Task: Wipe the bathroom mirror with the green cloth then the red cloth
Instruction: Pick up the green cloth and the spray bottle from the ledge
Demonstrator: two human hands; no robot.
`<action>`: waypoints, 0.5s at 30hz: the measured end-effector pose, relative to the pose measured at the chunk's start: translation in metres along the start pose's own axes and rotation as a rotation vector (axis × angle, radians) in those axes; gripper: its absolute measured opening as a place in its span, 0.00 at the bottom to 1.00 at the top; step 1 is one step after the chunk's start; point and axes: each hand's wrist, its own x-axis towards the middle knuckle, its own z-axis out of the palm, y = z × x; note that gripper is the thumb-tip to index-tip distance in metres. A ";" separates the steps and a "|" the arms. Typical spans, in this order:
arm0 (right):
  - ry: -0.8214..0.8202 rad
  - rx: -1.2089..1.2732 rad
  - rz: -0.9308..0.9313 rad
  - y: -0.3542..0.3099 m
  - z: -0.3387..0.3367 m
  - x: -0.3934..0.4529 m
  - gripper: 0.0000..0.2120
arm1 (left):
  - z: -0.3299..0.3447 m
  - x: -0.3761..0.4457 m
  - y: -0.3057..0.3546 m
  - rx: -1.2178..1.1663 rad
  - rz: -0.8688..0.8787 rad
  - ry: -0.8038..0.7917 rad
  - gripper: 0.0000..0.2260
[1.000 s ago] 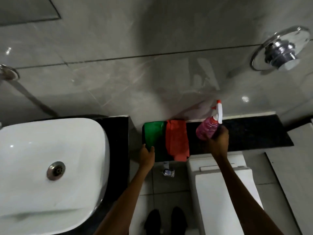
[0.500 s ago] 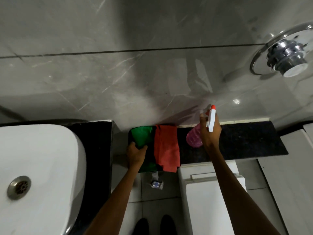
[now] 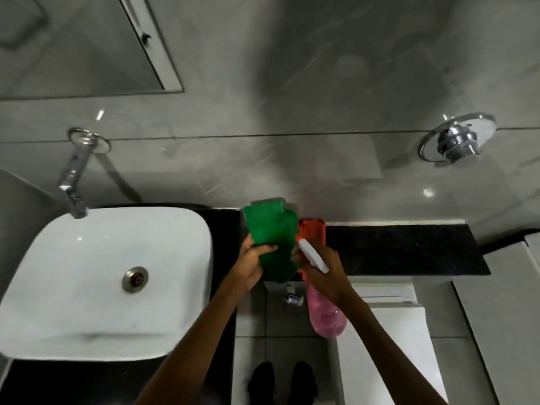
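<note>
**Green cloth lifted, spray nozzle aimed at it**

The green cloth (image 3: 271,241) is a folded, plush-looking rectangle of bright green, held up above the dark ledge (image 3: 409,249) in front of the grey wall. The left hand (image 3: 254,261) grips its near left edge, thumb pressed over the front and fingers curled behind. Just right of it, the right hand (image 3: 324,273) is closed round the neck of the pink spray bottle (image 3: 325,314), whose white nozzle (image 3: 312,255) points at the cloth from very close by. The red cloth (image 3: 314,230) lies on the ledge, mostly hidden behind both. The mirror (image 3: 87,48) shows at the far left, above the white basin (image 3: 87,282) and tap (image 3: 73,182).

Half a second ago the green cloth lay flat on the ledge under the left hand, and the bottle stood higher, to the right of the red cloth; since then the cloth has been raised and the bottle brought left, tipped toward it.
</note>
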 end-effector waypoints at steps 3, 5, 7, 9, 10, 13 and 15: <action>0.054 0.098 0.080 -0.021 0.017 -0.015 0.07 | -0.004 -0.022 0.023 0.043 0.037 -0.083 0.28; 0.086 0.113 0.115 -0.026 0.026 -0.021 0.14 | -0.007 -0.029 0.031 0.060 0.031 -0.102 0.29; 0.099 0.128 0.129 -0.031 0.031 -0.027 0.17 | -0.008 -0.036 0.036 0.069 0.028 -0.116 0.31; 0.095 0.132 0.129 -0.032 0.031 -0.031 0.13 | -0.009 -0.039 0.036 0.063 0.023 -0.119 0.31; 0.093 0.134 0.141 -0.031 0.030 -0.032 0.12 | -0.009 -0.039 0.036 0.062 0.021 -0.117 0.32; 0.115 0.156 0.206 -0.025 0.027 -0.033 0.17 | -0.010 -0.037 0.033 0.065 0.010 -0.104 0.32; 0.087 0.132 0.188 -0.021 0.023 -0.032 0.16 | -0.010 -0.036 0.031 0.077 0.008 -0.102 0.33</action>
